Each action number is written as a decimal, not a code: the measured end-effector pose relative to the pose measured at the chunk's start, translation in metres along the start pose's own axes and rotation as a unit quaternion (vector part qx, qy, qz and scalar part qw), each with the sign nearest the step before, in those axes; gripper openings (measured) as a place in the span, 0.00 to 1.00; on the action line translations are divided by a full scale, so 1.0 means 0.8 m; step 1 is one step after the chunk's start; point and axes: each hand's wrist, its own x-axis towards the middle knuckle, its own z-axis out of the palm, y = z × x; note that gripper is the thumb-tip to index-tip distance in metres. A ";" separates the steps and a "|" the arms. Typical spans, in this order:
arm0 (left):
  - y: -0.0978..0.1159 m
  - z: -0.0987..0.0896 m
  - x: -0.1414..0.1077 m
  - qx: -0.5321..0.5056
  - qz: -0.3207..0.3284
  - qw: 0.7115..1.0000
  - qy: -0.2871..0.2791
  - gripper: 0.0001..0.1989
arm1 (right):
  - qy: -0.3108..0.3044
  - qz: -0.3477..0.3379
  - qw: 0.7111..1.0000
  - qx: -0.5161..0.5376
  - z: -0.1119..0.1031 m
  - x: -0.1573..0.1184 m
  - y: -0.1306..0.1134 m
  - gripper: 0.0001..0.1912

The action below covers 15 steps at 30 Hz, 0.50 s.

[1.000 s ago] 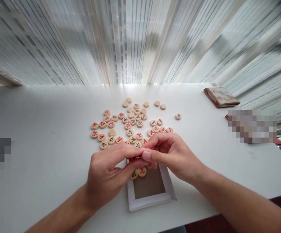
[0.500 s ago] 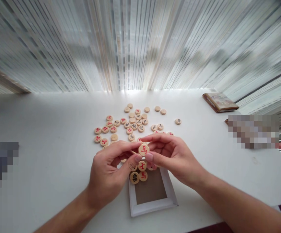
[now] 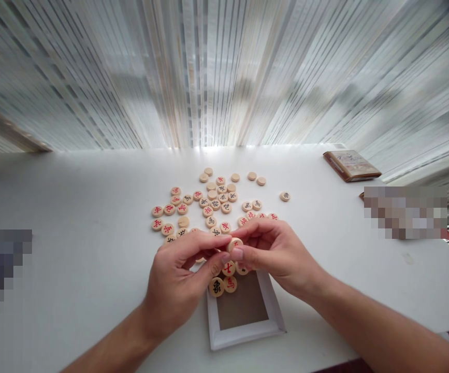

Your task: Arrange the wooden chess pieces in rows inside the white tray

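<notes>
A round wooden Chinese chess piece [image 3: 235, 244] with a red character is held up between my two hands, tilted. My right hand [image 3: 274, 248] pinches it from the right with thumb and fingertips. From the left, the thumb and index finger of my left hand [image 3: 187, 264] close on its edge. Just below is a shallow white cardboard box [image 3: 247, 335] with a brown inside. Several pieces lie at its far end, among them a black-marked piece [image 3: 216, 286] and a red-marked piece [image 3: 230, 284]. My fingers hide part of that row.
Beyond my hands, several loose chess pieces [image 3: 215, 204] are scattered over the white table [image 3: 92, 207], some face down. One piece [image 3: 285, 196] lies apart on the right. A brown box [image 3: 352, 165] sits at the back right, near a blurred-out object. Striped curtains [image 3: 208, 72] hang behind.
The held piece has turned from facing me to a tilted angle and shifted slightly right and down. Both hands stay over the box's far end.
</notes>
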 end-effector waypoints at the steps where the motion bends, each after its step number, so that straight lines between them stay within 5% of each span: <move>1: 0.001 0.000 0.001 -0.010 -0.009 1.000 0.001 0.15 | 0.001 0.001 1.000 -0.009 -0.001 0.000 0.000 0.15; 9: 0.006 0.005 0.008 -0.140 -0.114 0.984 0.004 0.11 | -0.029 -0.041 0.996 -0.077 0.003 -0.006 -0.009 0.13; 15: 0.005 0.007 0.011 -0.189 -0.162 0.969 0.009 0.07 | 0.004 -0.204 0.951 -0.231 0.001 -0.007 0.002 0.16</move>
